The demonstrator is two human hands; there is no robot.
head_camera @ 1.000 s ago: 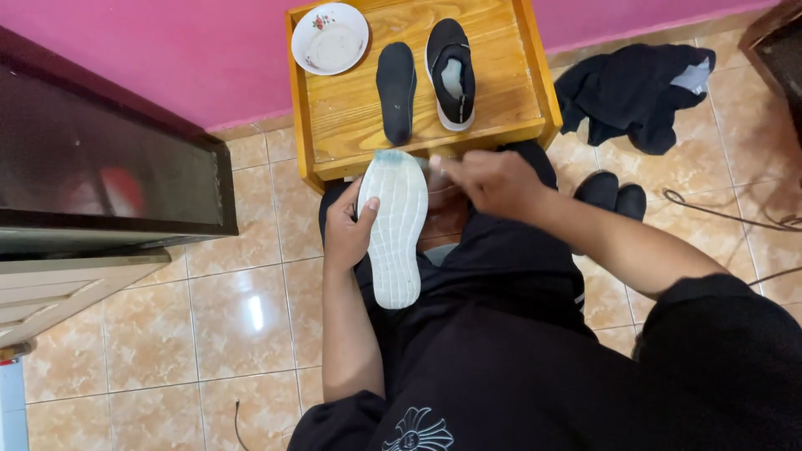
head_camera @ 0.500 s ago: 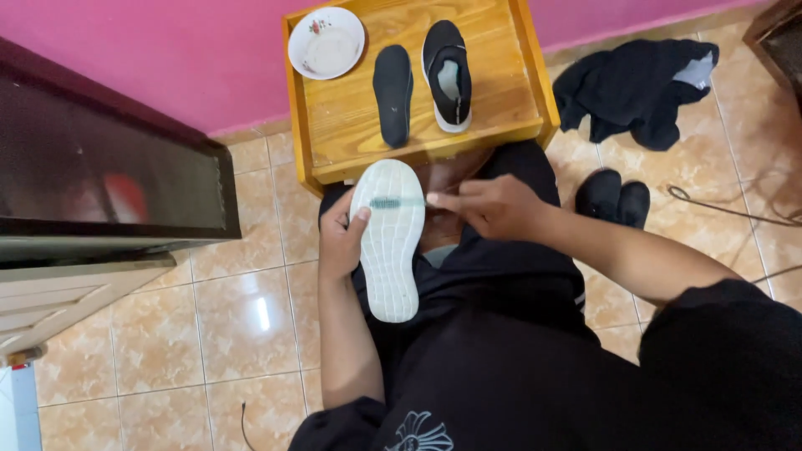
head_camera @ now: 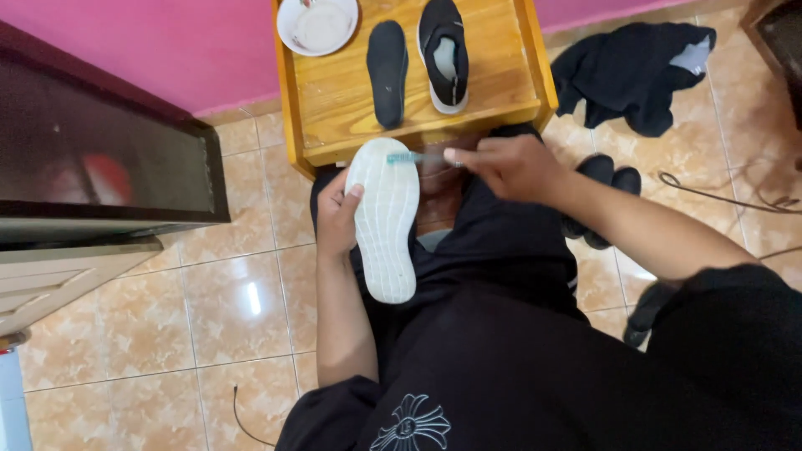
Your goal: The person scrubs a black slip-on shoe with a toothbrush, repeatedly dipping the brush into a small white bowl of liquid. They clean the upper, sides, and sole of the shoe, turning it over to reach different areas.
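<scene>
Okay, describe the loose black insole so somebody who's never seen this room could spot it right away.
Find the small wooden table against the pink wall. On its top, the black insole lies flat between a white dish and a black shoe. Unlike the shoe, it is thin, all black and has no white sole edge.

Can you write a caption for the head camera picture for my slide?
A left hand holds a shoe's white sole up while the right hand rubs a small brush on it.

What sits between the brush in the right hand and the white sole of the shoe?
Nothing visible. The right hand has the brush head lying directly on the toe end of the white sole, while the left hand steadies the shoe's edge, away from the brush.
</scene>
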